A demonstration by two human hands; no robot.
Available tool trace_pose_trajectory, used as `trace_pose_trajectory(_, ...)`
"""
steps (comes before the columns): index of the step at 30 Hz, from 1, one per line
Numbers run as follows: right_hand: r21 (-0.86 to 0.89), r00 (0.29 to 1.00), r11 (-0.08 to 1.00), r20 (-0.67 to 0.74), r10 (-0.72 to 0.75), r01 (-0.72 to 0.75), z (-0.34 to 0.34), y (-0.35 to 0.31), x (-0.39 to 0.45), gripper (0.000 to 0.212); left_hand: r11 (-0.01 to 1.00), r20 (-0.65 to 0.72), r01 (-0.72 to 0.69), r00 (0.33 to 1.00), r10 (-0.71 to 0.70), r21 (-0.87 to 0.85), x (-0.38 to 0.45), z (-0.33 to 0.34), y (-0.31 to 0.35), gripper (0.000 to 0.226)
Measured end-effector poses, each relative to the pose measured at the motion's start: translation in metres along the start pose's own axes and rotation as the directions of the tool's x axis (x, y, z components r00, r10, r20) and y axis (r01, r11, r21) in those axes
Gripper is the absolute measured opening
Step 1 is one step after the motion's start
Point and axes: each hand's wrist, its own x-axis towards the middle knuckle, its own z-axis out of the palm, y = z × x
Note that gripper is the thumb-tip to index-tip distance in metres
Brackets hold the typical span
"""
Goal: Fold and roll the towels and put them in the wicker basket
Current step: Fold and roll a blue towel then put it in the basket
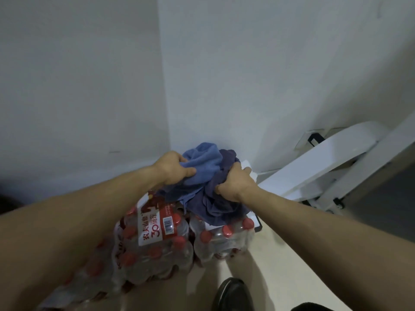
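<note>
Both fists clenched in bunched cloth above shrink-wrapped water-bottle packs in the corner: left hand on light blue towel, right hand on darker towel, likely gathering for folding; no wicker basket visible.

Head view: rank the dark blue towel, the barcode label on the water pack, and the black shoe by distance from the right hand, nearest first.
1. Dark blue towel: gripped by the right hand.
2. Barcode label: below and left, on the water pack.
3. Black shoe: on the floor, at the frame's bottom edge.
</note>
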Motion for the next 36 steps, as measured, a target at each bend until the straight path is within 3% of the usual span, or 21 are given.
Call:
trace_pose_trajectory(2, -0.144, 0.993, 0.984, -0.034, -0.115, 0.109, 0.000, -0.014, -0.008, 0.068, 0.996, 0.069, -0.043, 0.997, 0.037, 0.083, -0.014, -0.025, 0.003, 0.022)
trace_pose_trajectory(4, -0.243, 0.954, 0.930, -0.044, -0.296, 0.277, -0.003, -0.027, -0.014, 0.075, 0.989, 0.051, -0.136, 0.990, 0.133, 0.062, -0.031, -0.050, 0.005, 0.024)
trace_pose_trajectory(7, -0.077, 0.863, 0.860, 0.000, -0.506, 0.504, -0.013, -0.049, -0.028, 0.079, 0.959, -0.039, -0.272, 0.961, 0.275, 0.076, -0.060, -0.078, 0.003, 0.024)
trace_pose_trajectory(11, 0.087, 0.768, 0.763, -0.104, -0.632, 0.640, -0.011, -0.078, -0.049, 0.024, 0.899, -0.129, -0.408, 0.894, 0.428, 0.160, -0.100, -0.109, -0.012, 0.022)
trace_pose_trajectory(13, 0.134, 0.716, 0.705, -0.203, -0.668, 0.696, -0.008, -0.092, -0.058, 0.010, 0.871, -0.225, -0.451, 0.844, 0.487, 0.192, -0.121, -0.118, -0.027, 0.016)
trace_pose_trajectory(16, 0.267, 0.683, 0.629, -0.311, -0.661, 0.730, -0.005, -0.118, -0.074, 0.007, 0.913, -0.451, -0.404, 0.806, 0.382, 0.051, -0.148, -0.117, -0.056, 0.018)
trace_pose_trajectory(19, 0.345, 0.656, 0.559, -0.343, -0.672, 0.754, -0.006, -0.142, -0.095, 0.009, 0.956, -0.521, -0.286, 0.827, 0.210, -0.069, -0.163, -0.108, -0.073, 0.028)
trace_pose_trajectory(23, 0.246, 0.574, 0.525, -0.212, -0.791, 0.815, -0.015, -0.168, -0.123, 0.012, 0.891, -0.589, -0.373, 0.793, 0.159, -0.261, -0.183, -0.114, -0.081, 0.014)
trace_pose_trajectory(26, 0.196, 0.572, 0.546, -0.111, -0.813, 0.814, -0.019, -0.188, -0.141, 0.014, 0.831, -0.586, -0.429, 0.795, 0.160, -0.354, -0.195, -0.124, -0.084, 0.018)
trace_pose_trajectory(29, 0.170, 0.627, 0.645, 0.153, -0.764, 0.745, -0.017, -0.198, -0.150, 0.025, 0.813, -0.577, -0.458, 0.794, 0.192, -0.360, -0.201, -0.143, -0.085, 0.023)
trace_pose_trajectory(32, 0.066, 0.632, 0.731, 0.453, -0.629, 0.679, -0.012, -0.193, -0.153, 0.033, 0.836, -0.549, -0.455, 0.802, 0.235, -0.307, -0.204, -0.164, -0.089, 0.025)
trace_pose_trajectory(34, -0.139, 0.692, 0.719, 0.443, -0.570, 0.681, -0.003, -0.186, -0.151, 0.054, 0.879, -0.492, -0.404, 0.836, 0.243, -0.253, -0.203, -0.177, -0.094, 0.025)
trace_pose_trajectory(36, -0.116, 0.717, 0.722, 0.300, -0.630, 0.682, 0.009, -0.186, -0.149, 0.063, 0.914, -0.422, -0.368, 0.865, 0.271, -0.169, -0.205, -0.185, -0.099, 0.026)
